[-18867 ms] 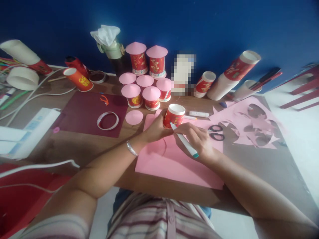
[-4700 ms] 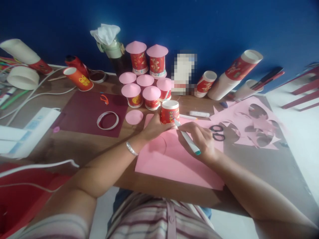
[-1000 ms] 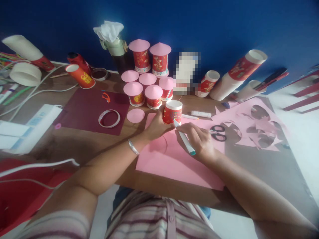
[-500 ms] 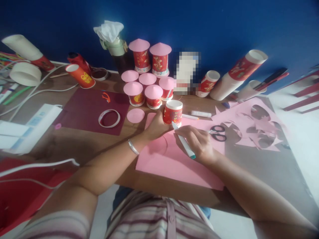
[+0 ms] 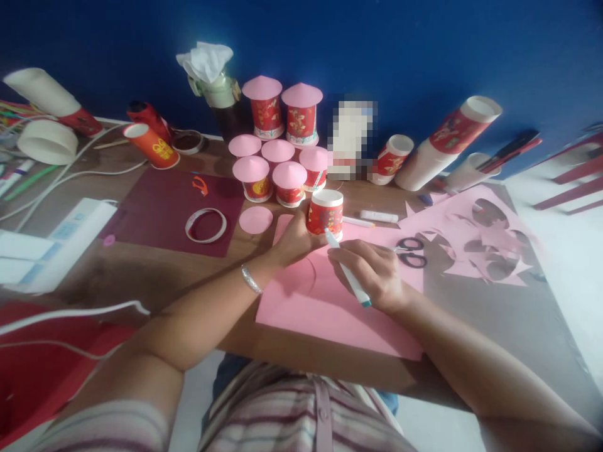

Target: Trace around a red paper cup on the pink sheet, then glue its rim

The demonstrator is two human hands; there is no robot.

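My left hand (image 5: pixel 295 236) is wrapped round the side of a red patterned paper tube (image 5: pixel 325 213) with a white rim, held over a pink sheet of paper (image 5: pixel 301 301). In my right hand (image 5: pixel 372 270) is a white marker (image 5: pixel 351 279) with a teal end. Its tip is at the lower edge of the tube; whether it touches I cannot tell. A curved line shows faintly on the pink sheet below my left hand. Just left of the sheet lies a pink paper disc (image 5: pixel 255 220). Scissors (image 5: pixel 411 252) with dark handles rest on the sheet's right side.
Several red tubes with pink cone roofs (image 5: pixel 289 176) stand behind my hands. Pink offcuts (image 5: pixel 490 238) lie at right. A white ring (image 5: pixel 206 225) sits on a maroon sheet (image 5: pixel 155 207) at left. Tall tubes (image 5: pixel 447 144) and a tissue-topped flask (image 5: pixel 217 94) stand by the blue wall.
The red tube is turned slightly in my left hand, showing a different part of its pattern. The marker stays by its lower edge. The view has shifted slightly.
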